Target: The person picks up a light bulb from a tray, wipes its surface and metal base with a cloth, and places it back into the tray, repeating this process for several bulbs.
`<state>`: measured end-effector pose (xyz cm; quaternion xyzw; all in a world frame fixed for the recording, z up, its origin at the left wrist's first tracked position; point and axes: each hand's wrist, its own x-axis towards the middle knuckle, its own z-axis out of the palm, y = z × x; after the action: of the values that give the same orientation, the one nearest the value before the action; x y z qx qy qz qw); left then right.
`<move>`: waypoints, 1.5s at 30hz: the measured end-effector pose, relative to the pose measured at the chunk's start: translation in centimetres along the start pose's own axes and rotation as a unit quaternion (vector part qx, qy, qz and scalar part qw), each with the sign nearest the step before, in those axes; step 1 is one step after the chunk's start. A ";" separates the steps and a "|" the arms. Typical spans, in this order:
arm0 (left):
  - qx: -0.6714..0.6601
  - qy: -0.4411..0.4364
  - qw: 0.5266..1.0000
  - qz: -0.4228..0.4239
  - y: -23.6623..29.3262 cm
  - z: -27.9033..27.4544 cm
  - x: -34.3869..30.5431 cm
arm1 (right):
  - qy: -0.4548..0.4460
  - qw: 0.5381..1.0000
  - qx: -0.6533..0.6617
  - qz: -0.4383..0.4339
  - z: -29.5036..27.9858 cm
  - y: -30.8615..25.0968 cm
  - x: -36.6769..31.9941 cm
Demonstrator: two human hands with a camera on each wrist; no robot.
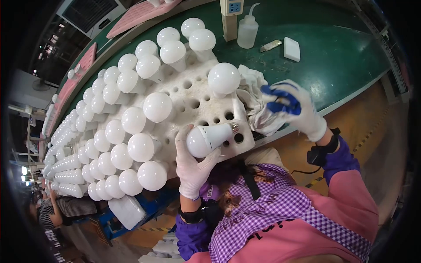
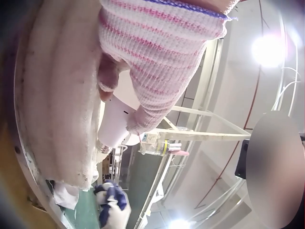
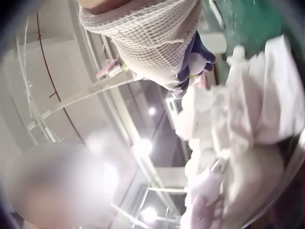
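The left hand (image 1: pixel 193 171), in a white glove, grips a white bulb (image 1: pixel 206 139) by its rounded end, the thumb and fingers on either side of it. The bulb lies tilted in that hand, its metal screw base (image 1: pixel 234 127) pointing toward the right-hand side. The right hand (image 1: pixel 296 107), in a glove with blue-coated fingers, is raised well apart from that bulb, its fingers bent; whether it pinches anything small cannot be told. Just left of the right hand lies a crumpled white cloth (image 1: pixel 258 116). Beneath and ahead of the left hand spreads a pale, holed block (image 1: pixel 193 92). One standing bulb (image 1: pixel 224 79) is ahead of the left hand, and rows of bulbs (image 1: pixel 133 120) run away to its left. Ahead of the right hand, a squeeze bottle (image 1: pixel 248 33) and a small white block (image 1: pixel 291 49) stand on the green tabletop (image 1: pixel 337 61).
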<state>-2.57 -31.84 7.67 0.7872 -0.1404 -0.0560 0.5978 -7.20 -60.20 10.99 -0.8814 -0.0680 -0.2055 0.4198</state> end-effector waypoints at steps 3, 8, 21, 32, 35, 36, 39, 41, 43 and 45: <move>0.031 -0.004 0.999 0.028 -0.1 0.0 0.0 | -0.069 0.994 0.050 -0.068 3.0 -3.2 1.5; -0.015 -0.022 1.000 -0.016 0.4 0.1 -0.2 | -0.087 0.960 -0.001 -0.268 8.0 -3.0 2.8; 0.030 -0.011 0.998 0.045 -0.3 -0.1 0.1 | -0.109 0.974 -0.048 -0.190 9.0 -3.8 2.8; -0.025 -0.047 0.999 -0.013 0.0 -0.2 0.2 | -0.074 0.975 -0.032 -0.205 8.9 -4.4 2.3; -0.026 -0.027 0.999 0.025 -0.5 -0.1 0.2 | -0.088 0.971 -0.045 -0.216 8.9 -4.8 1.9; -0.017 -0.029 0.999 0.033 -0.5 -0.1 0.2 | -0.089 0.976 -0.032 -0.197 8.8 -4.1 2.6; 0.001 -0.032 0.999 0.028 -0.1 -0.3 0.2 | -0.096 0.986 0.048 -0.130 9.0 -3.2 4.1; 0.030 -0.027 0.999 0.037 0.0 -0.3 0.2 | -0.096 0.986 0.057 -0.124 8.8 -3.9 3.6; 0.017 -0.022 0.999 0.031 -0.4 -0.1 0.4 | -0.064 0.985 0.014 -0.158 9.0 -4.3 2.5; -0.001 -0.026 1.000 0.014 -0.3 -0.1 0.3 | -0.071 0.974 -0.055 -0.209 8.8 -5.0 1.3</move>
<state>-2.17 -31.75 7.43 0.7829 -0.1670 -0.0683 0.5954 -4.82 -50.35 10.12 -0.8818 -0.2690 -0.2285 0.3127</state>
